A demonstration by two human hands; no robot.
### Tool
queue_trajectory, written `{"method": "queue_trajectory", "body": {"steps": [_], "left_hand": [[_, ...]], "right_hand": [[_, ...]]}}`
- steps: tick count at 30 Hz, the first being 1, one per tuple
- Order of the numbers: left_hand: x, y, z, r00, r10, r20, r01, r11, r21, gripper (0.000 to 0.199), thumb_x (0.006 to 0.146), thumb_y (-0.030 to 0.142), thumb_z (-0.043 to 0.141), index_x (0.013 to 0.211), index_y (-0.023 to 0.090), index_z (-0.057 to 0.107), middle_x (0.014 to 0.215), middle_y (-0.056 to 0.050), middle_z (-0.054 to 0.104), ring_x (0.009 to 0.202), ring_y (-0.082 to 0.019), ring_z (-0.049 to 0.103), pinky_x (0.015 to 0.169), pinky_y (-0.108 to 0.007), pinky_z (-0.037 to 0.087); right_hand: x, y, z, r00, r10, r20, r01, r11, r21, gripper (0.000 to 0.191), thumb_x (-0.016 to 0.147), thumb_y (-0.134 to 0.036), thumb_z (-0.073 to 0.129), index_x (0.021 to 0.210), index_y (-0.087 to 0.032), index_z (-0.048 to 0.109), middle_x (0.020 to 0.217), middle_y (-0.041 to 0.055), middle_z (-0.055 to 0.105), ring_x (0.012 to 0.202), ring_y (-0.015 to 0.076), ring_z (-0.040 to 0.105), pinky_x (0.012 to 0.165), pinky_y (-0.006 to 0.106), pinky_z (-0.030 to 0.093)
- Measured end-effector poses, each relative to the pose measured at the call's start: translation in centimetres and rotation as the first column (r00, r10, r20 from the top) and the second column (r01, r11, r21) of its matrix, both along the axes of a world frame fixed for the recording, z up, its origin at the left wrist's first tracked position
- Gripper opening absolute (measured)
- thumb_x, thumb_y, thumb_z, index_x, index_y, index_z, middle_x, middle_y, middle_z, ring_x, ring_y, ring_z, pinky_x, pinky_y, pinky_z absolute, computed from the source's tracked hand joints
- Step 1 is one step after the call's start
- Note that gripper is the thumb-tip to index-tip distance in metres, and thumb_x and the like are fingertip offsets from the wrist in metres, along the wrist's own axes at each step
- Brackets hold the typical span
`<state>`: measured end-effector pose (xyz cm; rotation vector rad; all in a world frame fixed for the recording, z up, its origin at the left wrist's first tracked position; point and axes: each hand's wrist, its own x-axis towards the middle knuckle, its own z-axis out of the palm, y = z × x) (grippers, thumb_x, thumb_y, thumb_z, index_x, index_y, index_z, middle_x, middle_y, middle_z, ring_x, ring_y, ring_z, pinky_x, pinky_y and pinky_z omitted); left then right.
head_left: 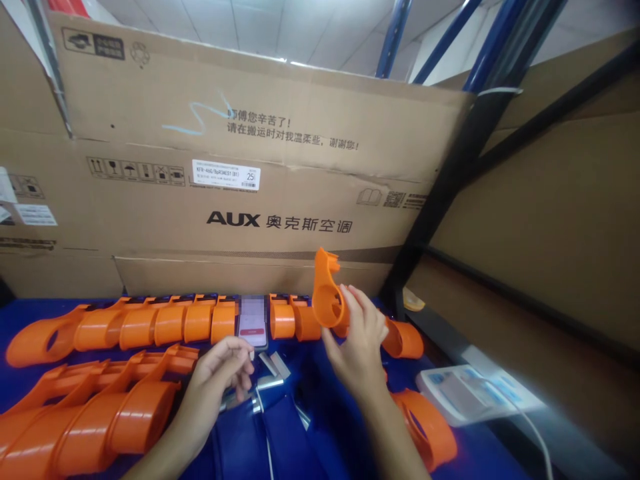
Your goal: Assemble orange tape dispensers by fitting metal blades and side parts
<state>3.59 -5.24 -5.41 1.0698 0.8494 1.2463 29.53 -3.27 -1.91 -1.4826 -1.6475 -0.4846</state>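
The right hand (361,333) grasps an orange holder (327,301) above the back row (197,323), arm upward, ring low and facing the camera. Fingers hide its right edge. It is glossy, smooth. The left hand (227,368) is half curled; whether it grips anything, I cannot tell.

The scene was viewed from a camera worn on the person's head, by which the blue work surface (20,383) was looked down on in the lower part of the frame. The left hand (227,370), right hand (363,333) and an orange holder (323,272) were seen at close range near the lower centre. The cardboard wall (150,230) was faced farther off, with the ceiling (275,27) caught along the top edge.
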Motion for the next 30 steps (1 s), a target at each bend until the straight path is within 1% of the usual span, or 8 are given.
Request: {"method": "queue_trajectory", "body": {"steps": [4,9,13,18,20,23,26,30], "left_hand": [[0.0,0.1,0.3,0.999,0.048,0.019,-0.048,0.999,0.024,0.034,0.093,0.038,0.071,0.123,0.022,0.069,0.105,-0.009,0.075,0.092,-0.022,0.069,0.071,-0.029,0.055],[0.1,0.1,0.8,0.967,0.034,0.251,-0.024,0.999,-0.041,0.071,0.091,0.043,0.072,0.155,0.031,0.041,0.144,-0.013,0.065,0.122,-0.032,0.066,0.092,-0.040,0.056],[0.3,-0.1,0.9,0.970,0.031,0.241,-0.003,0.993,-0.116,0.054,0.090,0.042,0.073,0.139,0.025,0.060,0.138,-0.013,0.070,0.121,-0.034,0.067,0.101,-0.043,0.052],[0.3,-0.2,1.6,0.951,0.149,0.272,-0.107,0.981,-0.164,0.032,0.082,0.037,0.075,0.108,0.019,0.074,0.109,-0.008,0.080,0.102,-0.027,0.073,0.092,-0.035,0.055],[0.0,-0.3,1.7,0.950,0.146,0.277,-0.072,0.963,-0.258,0.032,0.084,0.044,0.071,0.100,0.017,0.074,0.088,-0.007,0.079,0.075,-0.022,0.073,0.070,-0.030,0.058],[-0.5,-0.2,1.4,0.952,0.049,0.301,0.060,0.937,-0.343,0.040,0.088,0.054,0.063,0.095,0.016,0.072,0.065,-0.005,0.072,0.046,-0.016,0.060,0.045,-0.024,0.046],[-0.6,-0.2,0.9,0.948,0.015,0.319,0.103,0.931,-0.350,0.042,0.090,0.056,0.059,0.093,0.016,0.071,0.062,-0.005,0.070,0.043,-0.014,0.057,0.043,-0.022,0.044],[-0.2,-0.3,0.6,0.960,0.064,0.273,0.018,0.957,-0.288,0.037,0.090,0.052,0.062,0.090,0.015,0.069,0.062,-0.002,0.066,0.053,-0.016,0.064,0.048,-0.021,0.046]], "right_hand": [[-1.3,-1.3,0.4,0.955,0.293,0.050,-0.294,0.956,0.014,0.076,0.090,-0.032,0.066,0.159,-0.028,0.033,0.146,0.0168,0.047,0.132,0.0375,0.049,0.108,0.054,0.041],[-4.5,-2.7,-0.3,0.766,0.634,0.109,-0.606,0.768,-0.207,0.072,0.087,-0.030,0.072,0.154,-0.029,0.044,0.141,0.0144,0.052,0.129,0.0349,0.053,0.107,0.051,0.044],[-6.3,-3.5,-0.5,0.642,0.763,0.068,-0.721,0.632,-0.283,0.068,0.090,-0.032,0.071,0.153,-0.029,0.045,0.144,0.0136,0.053,0.128,0.0327,0.053,0.110,0.052,0.041],[-4.8,-3.7,0.8,0.540,0.833,-0.120,-0.830,0.503,-0.241,0.087,0.088,-0.076,0.059,0.154,-0.023,0.042,0.149,0.0161,0.050,0.133,0.0366,0.051,0.111,0.052,0.041],[-3.9,-3.3,1.3,0.559,0.800,-0.219,-0.828,0.521,-0.207,0.062,0.102,-0.063,0.044,0.149,-0.023,0.049,0.138,0.0134,0.061,0.124,0.0309,0.058,0.106,0.047,0.045],[-3.6,-2.7,1.4,0.709,0.663,-0.241,-0.699,0.614,-0.367,0.034,0.110,-0.036,0.039,0.126,-0.024,0.067,0.114,0.0087,0.073,0.105,0.0245,0.064,0.095,0.039,0.047],[-4.5,-2.3,0.9,0.768,0.632,-0.105,-0.568,0.596,-0.567,0.031,0.108,-0.033,0.047,0.107,-0.022,0.075,0.105,0.0077,0.074,0.096,0.0233,0.062,0.088,0.037,0.045],[-5.6,-2.4,0.0,0.763,0.647,-0.006,-0.482,0.562,-0.672,0.035,0.108,-0.037,0.046,0.100,-0.023,0.078,0.111,0.0071,0.072,0.095,0.0220,0.059,0.085,0.036,0.042]]}}
